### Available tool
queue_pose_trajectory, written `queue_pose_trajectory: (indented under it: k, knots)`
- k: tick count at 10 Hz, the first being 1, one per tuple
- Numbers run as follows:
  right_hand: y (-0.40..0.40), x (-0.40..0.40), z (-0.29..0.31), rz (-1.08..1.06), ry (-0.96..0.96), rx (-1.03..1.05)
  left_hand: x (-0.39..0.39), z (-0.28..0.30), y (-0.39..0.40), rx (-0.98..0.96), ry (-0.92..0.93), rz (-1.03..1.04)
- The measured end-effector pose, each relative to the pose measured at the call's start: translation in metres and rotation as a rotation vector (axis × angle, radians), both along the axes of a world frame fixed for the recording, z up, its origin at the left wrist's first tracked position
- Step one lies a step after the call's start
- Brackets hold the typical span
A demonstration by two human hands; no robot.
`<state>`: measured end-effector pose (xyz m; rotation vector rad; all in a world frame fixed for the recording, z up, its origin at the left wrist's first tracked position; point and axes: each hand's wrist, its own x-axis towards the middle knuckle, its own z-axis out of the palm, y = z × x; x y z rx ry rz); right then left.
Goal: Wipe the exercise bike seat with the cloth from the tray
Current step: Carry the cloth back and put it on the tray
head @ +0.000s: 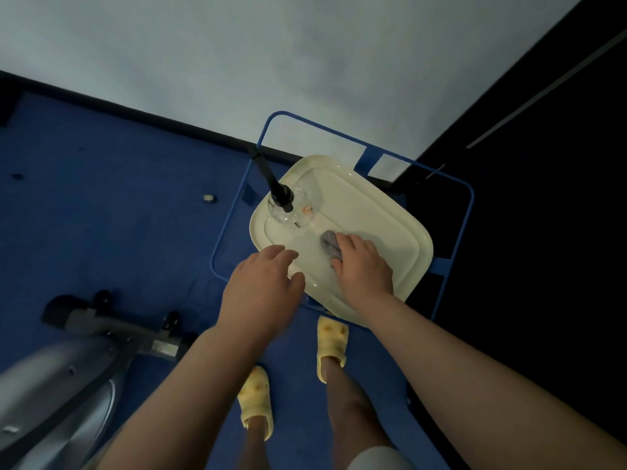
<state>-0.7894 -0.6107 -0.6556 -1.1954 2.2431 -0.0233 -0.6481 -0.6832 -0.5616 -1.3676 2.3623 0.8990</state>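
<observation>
A cream tray (400, 212) rests on a blue-framed stand (470, 212) in front of me. A small grey cloth (329, 245) lies crumpled in the tray's middle. My right hand (364, 266) lies on the cloth with its fingers curled over it. My left hand (263, 286) hovers at the tray's near left rim, fingers apart and holding nothing. A clear spray bottle (290, 212) with a black nozzle stands at the tray's left end. Part of the grey exercise bike (64, 378) shows at lower left; its seat is out of view.
Blue carpet (118, 215) covers the floor, with a small pale object (209, 198) lying on it. A white wall runs along the back, and a dark panel (543, 198) stands to the right. My feet in yellow slippers stand just below the tray.
</observation>
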Motion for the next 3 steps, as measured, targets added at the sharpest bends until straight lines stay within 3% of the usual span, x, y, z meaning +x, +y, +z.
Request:
queue_pose_trajectory:
  k: [3]
  knots:
    - [0.017, 0.014, 0.046, -0.001, 0.065, 0.058, 0.02, 0.043, -0.001, -0.016, 0.04, 0.001]
